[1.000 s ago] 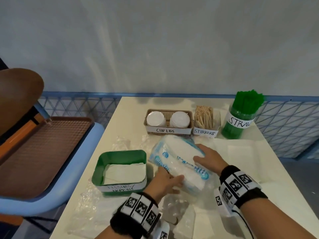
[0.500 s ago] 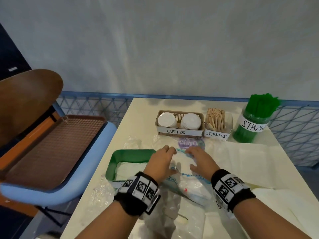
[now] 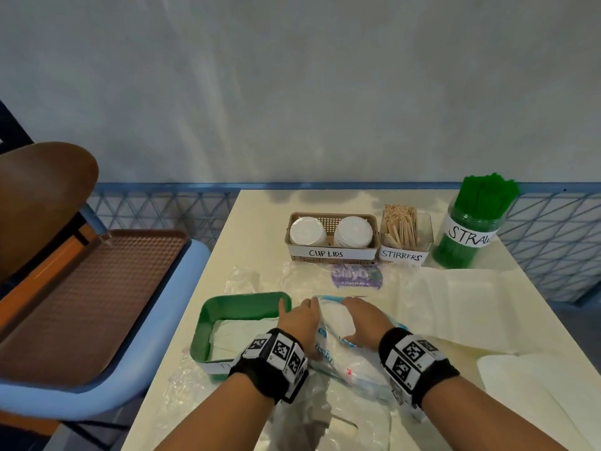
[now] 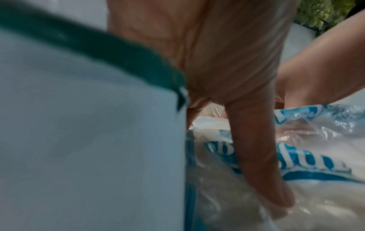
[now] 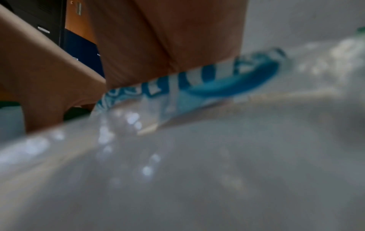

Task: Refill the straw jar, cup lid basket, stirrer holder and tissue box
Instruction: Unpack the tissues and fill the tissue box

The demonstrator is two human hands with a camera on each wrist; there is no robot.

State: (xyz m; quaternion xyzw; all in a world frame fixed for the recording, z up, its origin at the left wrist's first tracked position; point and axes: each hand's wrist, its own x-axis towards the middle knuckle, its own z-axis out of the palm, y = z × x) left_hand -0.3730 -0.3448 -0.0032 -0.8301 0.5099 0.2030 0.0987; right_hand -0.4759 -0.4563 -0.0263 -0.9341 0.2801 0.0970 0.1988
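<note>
The tissue pack is lying on the worktop just beside the green tissue box. The left hand and right hand are both gripping the pack's sides with curled fingers

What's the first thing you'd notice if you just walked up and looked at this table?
Probably the tall jar of bright green straws at the table's far right corner. Next, the left hand and right hand on a crinkly blue-and-white tissue pack near the front, right beside the green tissue box.
</note>
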